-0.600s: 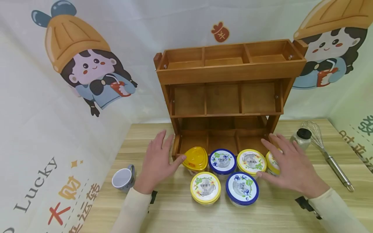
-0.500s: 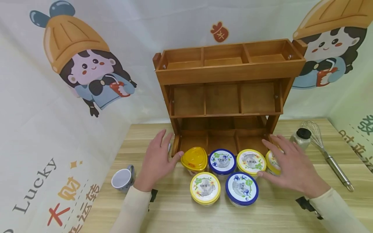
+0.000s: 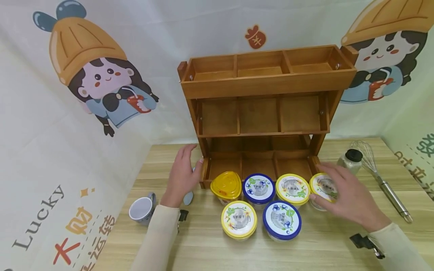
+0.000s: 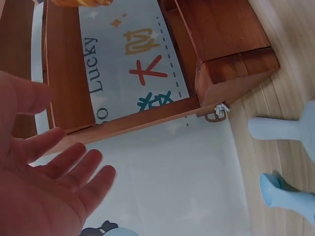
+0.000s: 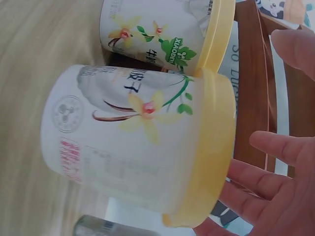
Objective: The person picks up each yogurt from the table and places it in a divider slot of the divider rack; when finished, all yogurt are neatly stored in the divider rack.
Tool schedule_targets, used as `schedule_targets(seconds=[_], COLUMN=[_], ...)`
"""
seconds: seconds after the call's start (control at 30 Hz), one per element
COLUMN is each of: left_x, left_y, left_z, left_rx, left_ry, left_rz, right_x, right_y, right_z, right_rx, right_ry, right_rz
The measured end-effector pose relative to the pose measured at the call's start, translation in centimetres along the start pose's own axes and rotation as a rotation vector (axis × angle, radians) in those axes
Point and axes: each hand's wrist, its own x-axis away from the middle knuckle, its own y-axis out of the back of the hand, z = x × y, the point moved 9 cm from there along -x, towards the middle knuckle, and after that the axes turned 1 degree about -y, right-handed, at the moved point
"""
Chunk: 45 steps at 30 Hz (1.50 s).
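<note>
My left hand hovers at the left end of the wooden rack, fingers extended and holding nothing. In the left wrist view its fingers lie in front of the rack's side frame. Over the rightmost yellow-lidded tub is my right hand, its fingers spread along the lid's right side. The right wrist view shows that tub close up, fingertips right by its lid. Left of it stand a yellow-lidded tub, a blue-lidded tub and a container with an orange-yellow lid.
Nearer me stand another yellow-lidded tub and a blue-lidded one. A mug is at left. A black-capped jar and a whisk lie right. Light blue utensils rest beside the rack's left end.
My left hand has moved back and away from the orange-yellow lid, uncovering a light blue utensil. My right hand has shifted right, and more of the rightmost tub's lid shows.
</note>
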Motion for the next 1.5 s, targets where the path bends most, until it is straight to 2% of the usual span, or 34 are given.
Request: schedule_targets(seconds=[0.33, 0.67, 0.77, 0.9, 1.07, 1.2, 1.37, 1.5], left_x=[-2.6, -6.4, -7.2, -8.3, -9.0, -9.2, -9.6, -10.2], left_y=[0.2, 0.4, 0.4, -0.1, -0.4, -0.7, -0.2, 0.7], left_z=[1.2, 2.2, 2.7, 3.6, 4.3, 4.9, 5.3, 5.0], left_rx=[0.2, 0.373, 0.408, 0.444, 0.475, 0.525, 0.639, 0.671], left_ry=[0.042, 0.107, 0.113, 0.104, 0.108, 0.146, 0.162, 0.143], left_rz=[-0.079, -0.149, -0.146, -0.1, -0.067, -0.069, -0.124, -0.171], right_x=[1.3, 2.2, 2.4, 2.7, 2.9, 3.3, 3.6, 3.7], right_y=[-0.3, -0.8, -1.0, -1.3, -2.0, -2.4, -2.6, -2.9], right_z=[-2.2, -4.3, -4.6, -5.0, -5.3, -5.6, -6.2, -6.6], right_rx=[-0.122, -0.203, -0.214, -0.243, -0.354, -0.406, -0.428, -0.463], right_ry=[-0.093, -0.166, -0.187, -0.196, -0.214, -0.236, -0.257, -0.292], right_rz=[0.035, 0.07, 0.088, 0.104, 0.134, 0.143, 0.146, 0.168])
